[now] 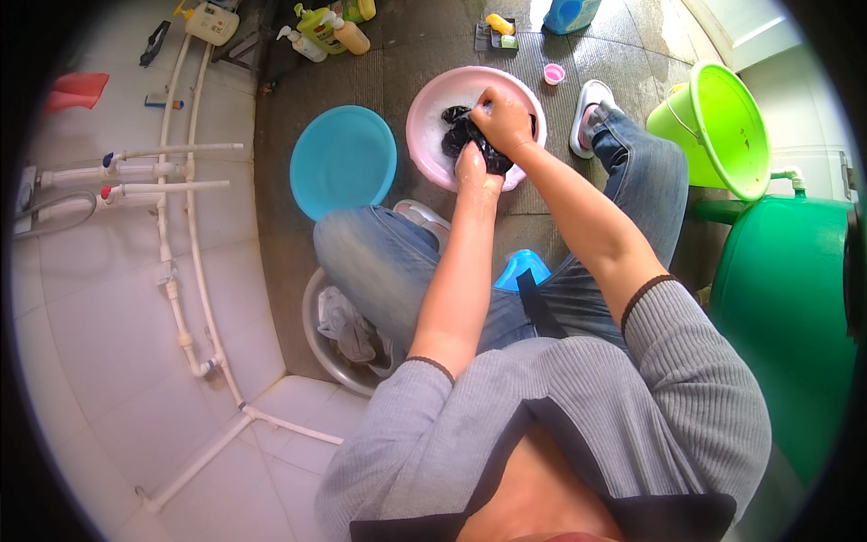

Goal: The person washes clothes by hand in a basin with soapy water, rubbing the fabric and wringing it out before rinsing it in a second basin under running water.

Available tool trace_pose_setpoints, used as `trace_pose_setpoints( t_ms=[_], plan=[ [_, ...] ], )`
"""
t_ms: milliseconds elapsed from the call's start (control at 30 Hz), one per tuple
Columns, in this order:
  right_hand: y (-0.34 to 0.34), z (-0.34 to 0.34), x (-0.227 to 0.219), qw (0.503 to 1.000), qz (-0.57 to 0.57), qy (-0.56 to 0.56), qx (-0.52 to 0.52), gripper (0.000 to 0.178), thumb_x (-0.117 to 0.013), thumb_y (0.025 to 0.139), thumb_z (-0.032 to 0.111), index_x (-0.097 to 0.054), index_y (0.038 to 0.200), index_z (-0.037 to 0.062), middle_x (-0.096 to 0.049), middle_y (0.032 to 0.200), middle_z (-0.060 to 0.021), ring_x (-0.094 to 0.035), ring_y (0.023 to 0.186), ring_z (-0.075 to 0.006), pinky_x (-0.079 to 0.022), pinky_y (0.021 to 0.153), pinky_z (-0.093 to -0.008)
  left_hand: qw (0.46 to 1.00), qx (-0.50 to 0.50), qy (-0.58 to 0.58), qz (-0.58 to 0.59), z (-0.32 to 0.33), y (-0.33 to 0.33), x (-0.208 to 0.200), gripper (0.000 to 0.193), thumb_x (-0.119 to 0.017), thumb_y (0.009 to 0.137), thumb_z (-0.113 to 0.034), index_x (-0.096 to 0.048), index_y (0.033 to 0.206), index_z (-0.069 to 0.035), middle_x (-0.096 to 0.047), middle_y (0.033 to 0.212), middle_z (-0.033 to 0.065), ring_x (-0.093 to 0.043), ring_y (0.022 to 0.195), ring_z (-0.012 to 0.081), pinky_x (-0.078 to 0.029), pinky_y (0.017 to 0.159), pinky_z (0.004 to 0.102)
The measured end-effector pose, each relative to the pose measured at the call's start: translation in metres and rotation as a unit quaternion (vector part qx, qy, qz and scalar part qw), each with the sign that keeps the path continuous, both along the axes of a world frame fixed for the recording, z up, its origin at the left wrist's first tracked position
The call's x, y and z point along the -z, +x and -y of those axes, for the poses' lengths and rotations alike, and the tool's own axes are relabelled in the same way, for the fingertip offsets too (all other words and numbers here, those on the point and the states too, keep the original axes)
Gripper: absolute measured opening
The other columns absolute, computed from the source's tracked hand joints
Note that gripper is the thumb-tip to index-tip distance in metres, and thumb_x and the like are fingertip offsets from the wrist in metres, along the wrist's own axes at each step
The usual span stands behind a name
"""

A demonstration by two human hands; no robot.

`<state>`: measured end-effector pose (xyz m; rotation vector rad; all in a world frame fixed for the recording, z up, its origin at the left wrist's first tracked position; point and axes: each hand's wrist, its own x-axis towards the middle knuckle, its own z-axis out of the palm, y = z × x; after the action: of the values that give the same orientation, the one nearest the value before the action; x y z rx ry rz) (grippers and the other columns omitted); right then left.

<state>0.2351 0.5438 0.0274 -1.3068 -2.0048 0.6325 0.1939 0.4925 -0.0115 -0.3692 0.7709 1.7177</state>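
Note:
In front of me on the floor stands a pink basin (424, 155) with white suds in it. Over it I hold a wet, shiny black cloth (462, 135), bunched up. My left hand (473, 168) grips its near part, the fingers partly hidden by the folds. Just beyond and to the right, my right hand (502, 121) is closed in a fist on the same cloth, with foam on the skin. Part of the cloth hangs to the left inside the basin. Its exact kind cannot be made out.
Left of the pink basin sits a blue basin (343, 161). A lime-green bucket (722, 126) and a large green barrel (781, 307) stand at right. A metal basin (316, 348) holds a plastic bag. Pump bottles (348, 34) and a small pink cup (554, 74) are farther off. White pipes (193, 217) line the wall.

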Motion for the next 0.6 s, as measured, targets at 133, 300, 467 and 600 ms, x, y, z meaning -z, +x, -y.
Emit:
trace_pose_setpoints(
  t_ms=[133,300,467,600],
  plan=[
    [-0.022,0.079,-0.025,0.989,-0.081,-0.049,-0.118,0.028,-0.06,0.074,0.033,-0.06,0.078,0.0057,-0.063,0.077,-0.016,-0.061,0.073,-0.0346,-0.048,0.07,-0.0417,0.952,0.017,0.304,0.036,0.031,-0.057,0.053,0.028,-0.045,0.088,-0.028,-0.056,0.094,-0.003,-0.058,0.095,0.0104,-0.06,0.078,0.0224,-0.051,0.066,0.0365],
    [0.009,-0.006,0.018,0.994,0.076,-0.063,0.037,0.035,-0.055,0.078,0.038,-0.065,0.081,0.0051,-0.063,0.077,-0.0176,-0.061,0.072,-0.0351,-0.048,0.068,-0.0451,0.998,-0.001,-0.032,-0.048,-0.005,0.013,0.022,0.025,-0.058,0.082,-0.016,-0.052,0.101,-0.001,-0.055,0.101,0.0094,-0.057,0.089,0.0215,-0.048,0.078,0.0364],
    [-0.016,0.075,-0.021,0.987,-0.073,-0.014,-0.141,0.028,-0.059,0.074,0.03,-0.063,0.068,0.0036,-0.06,0.07,-0.0189,-0.056,0.069,-0.0355,-0.045,0.068,-0.0459,0.981,0.085,0.166,-0.05,0.032,-0.072,0.041,0.013,-0.054,0.083,-0.02,-0.058,0.085,-0.007,-0.058,0.074,0.0048,-0.058,0.063,0.0214,-0.049,0.062,0.0343],
    [-0.006,-0.001,0.011,0.999,-0.023,-0.046,-0.011,0.039,-0.047,0.086,0.033,-0.059,0.066,0.0015,-0.058,0.069,-0.02,-0.056,0.068,-0.0389,-0.045,0.063,-0.0465,0.997,0.008,-0.039,-0.073,0.0,-0.007,0.016,0.017,-0.048,0.085,-0.017,-0.051,0.098,-0.006,-0.055,0.098,0.0088,-0.056,0.085,0.0204,-0.048,0.072,0.0358]
  ],
)
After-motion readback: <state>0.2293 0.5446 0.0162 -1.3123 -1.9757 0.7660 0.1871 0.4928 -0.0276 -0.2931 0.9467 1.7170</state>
